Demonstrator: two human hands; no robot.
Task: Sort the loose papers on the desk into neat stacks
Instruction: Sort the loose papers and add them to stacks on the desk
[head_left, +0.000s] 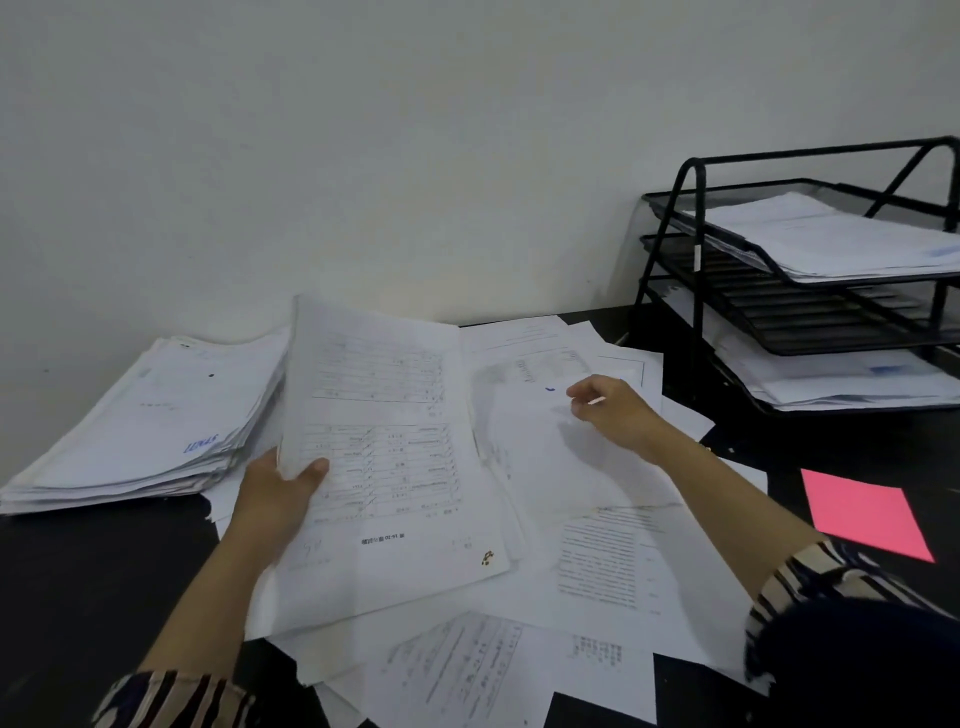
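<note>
On the dark surface (78, 582) in front of the person, loose papers (597, 561) lie fanned over one another at mixed angles, some with printed text running upside down to the camera. The left hand (275, 499) holds a printed form sheet (384, 415) by its near left edge, thumb on top and fingers (314, 467) clamped on the paper; the sheet's long axis runs away from the person toward the wall, and its far end lifts and curls upward. The right hand (613, 410) rests over a sheet farther right, its fingers curled together and pinching that paper's edge, though the exact grip is hard to make out. Left of the held sheet sits a thick paper stack (150, 431), long axis slanting toward the back wall, edges uneven. At the right, a black mesh tray rack (691, 249) holds more paper in its top and bottom tiers and is cut off by the frame edge. A pink sheet (865, 512) lies flat near the right forearm. Most print is too blurred to read, and striped sleeves (810, 582) cover both arms at the lower edge.
</note>
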